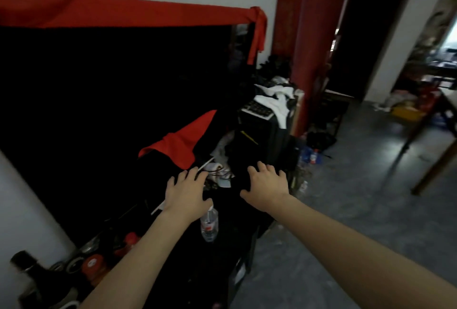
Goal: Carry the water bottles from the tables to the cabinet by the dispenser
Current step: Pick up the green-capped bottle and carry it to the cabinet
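Note:
A clear plastic water bottle (209, 224) with a red-and-white label stands upright on the dark cabinet top (188, 254), just below my left hand's thumb. My left hand (186, 191) hovers above the bottle with fingers spread, holding nothing. My right hand (268, 185) reaches forward beside it, fingers also spread and empty, over the dark surface. More bottles (312, 156) stand on the floor further back beside the black unit.
A black screen draped in red cloth (123, 12) fills the left. Red-capped containers (92, 265) and a dark bottle (29, 271) crowd the near left cabinet end. Cables and clutter (217, 172) lie ahead. A wooden table (440, 135) stands right; grey floor (346, 209) lies between.

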A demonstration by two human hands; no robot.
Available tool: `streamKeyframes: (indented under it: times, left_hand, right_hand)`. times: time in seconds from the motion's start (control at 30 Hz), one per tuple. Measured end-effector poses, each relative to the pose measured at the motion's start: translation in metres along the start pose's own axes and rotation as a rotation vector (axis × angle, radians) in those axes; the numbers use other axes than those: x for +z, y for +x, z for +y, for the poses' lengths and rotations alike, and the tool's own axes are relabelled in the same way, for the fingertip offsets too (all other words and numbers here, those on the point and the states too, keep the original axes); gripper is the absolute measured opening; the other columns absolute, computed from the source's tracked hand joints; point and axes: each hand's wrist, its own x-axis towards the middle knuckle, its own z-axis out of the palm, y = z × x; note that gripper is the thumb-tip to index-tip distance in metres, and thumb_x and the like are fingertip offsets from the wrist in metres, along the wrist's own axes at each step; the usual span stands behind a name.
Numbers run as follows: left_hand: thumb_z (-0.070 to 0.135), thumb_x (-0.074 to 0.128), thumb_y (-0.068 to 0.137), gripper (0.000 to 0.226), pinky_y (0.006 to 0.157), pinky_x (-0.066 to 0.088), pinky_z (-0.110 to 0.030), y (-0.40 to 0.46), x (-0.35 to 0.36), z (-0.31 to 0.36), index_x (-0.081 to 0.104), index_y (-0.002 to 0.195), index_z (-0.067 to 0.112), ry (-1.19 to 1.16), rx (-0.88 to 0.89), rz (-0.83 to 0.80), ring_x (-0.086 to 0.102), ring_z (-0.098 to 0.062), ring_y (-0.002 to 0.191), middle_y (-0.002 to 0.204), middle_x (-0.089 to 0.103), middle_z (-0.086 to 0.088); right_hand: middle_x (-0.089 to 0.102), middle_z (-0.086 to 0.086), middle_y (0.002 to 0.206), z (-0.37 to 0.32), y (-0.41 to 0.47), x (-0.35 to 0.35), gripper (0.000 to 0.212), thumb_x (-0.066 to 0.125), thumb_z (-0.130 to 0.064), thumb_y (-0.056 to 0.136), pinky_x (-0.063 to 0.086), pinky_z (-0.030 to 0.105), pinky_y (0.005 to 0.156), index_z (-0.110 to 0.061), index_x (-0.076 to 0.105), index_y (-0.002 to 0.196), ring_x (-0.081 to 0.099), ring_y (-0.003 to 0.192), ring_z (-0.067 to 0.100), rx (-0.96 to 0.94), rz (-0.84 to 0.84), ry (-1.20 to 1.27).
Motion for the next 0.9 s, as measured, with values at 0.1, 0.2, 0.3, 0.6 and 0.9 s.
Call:
streamKeyframes:
  times: [0.1,0.2,0.3,0.6,0.9]
  left_hand:
    - [0.052,0.056,0.094,0.073,0.118,0.026,-0.046,0.001,-0.003,0.039,0.025,0.155,0.028,0.014,0.099,0.006,0.028,-0.026,0.149,0.163,0.026,0.001]
    - [0.052,0.056,0.092,0.07,0.117,0.029,-0.045,0.002,-0.006,0.083,0.03,0.153,0.028,-0.003,0.193,0.028,0.03,-0.025,0.147,0.161,0.029,0.002]
    - [0.052,0.057,0.092,0.071,0.118,0.026,-0.047,0.002,-0.008,0.135,0.03,0.154,0.029,-0.003,0.278,0.02,0.026,-0.026,0.15,0.164,0.025,0.001]
    - [0.053,0.054,0.094,0.075,0.124,0.016,-0.05,-0.021,-0.012,0.318,0.022,0.158,0.03,-0.012,0.536,-0.078,0.01,-0.026,0.156,0.17,0.008,-0.001]
    - [0.058,0.056,0.088,0.079,0.123,0.016,-0.052,-0.066,0.005,0.487,0.026,0.156,0.029,0.027,0.656,-0.058,0.014,-0.028,0.154,0.167,0.017,-0.003]
  right_hand:
    - [0.031,0.01,0.156,0.037,-0.022,-0.009,0.073,0.055,-0.056,0.09,0.027,0.055,0.115,-0.021,0.033,0.15,0.029,0.143,0.034,0.088,0.026,0.014]
    - [0.035,0.008,0.153,0.078,-0.048,-0.013,0.071,0.057,-0.056,0.088,0.029,0.054,0.112,-0.022,0.037,0.147,0.033,0.14,0.033,0.178,0.051,0.035]
    - [0.039,0.007,0.148,0.123,-0.077,-0.015,0.069,0.057,-0.056,0.085,0.031,0.053,0.109,-0.022,0.04,0.143,0.036,0.137,0.032,0.267,0.07,0.056]
    - [0.033,0.007,0.155,0.276,-0.179,-0.026,0.073,0.055,-0.059,0.089,0.03,0.054,0.112,-0.022,0.035,0.149,0.033,0.141,0.031,0.512,0.103,0.087]
    - [0.035,0.005,0.154,0.404,-0.28,-0.014,0.074,0.054,-0.059,0.086,0.032,0.053,0.112,-0.023,0.036,0.148,0.034,0.14,0.029,0.722,0.123,0.153]
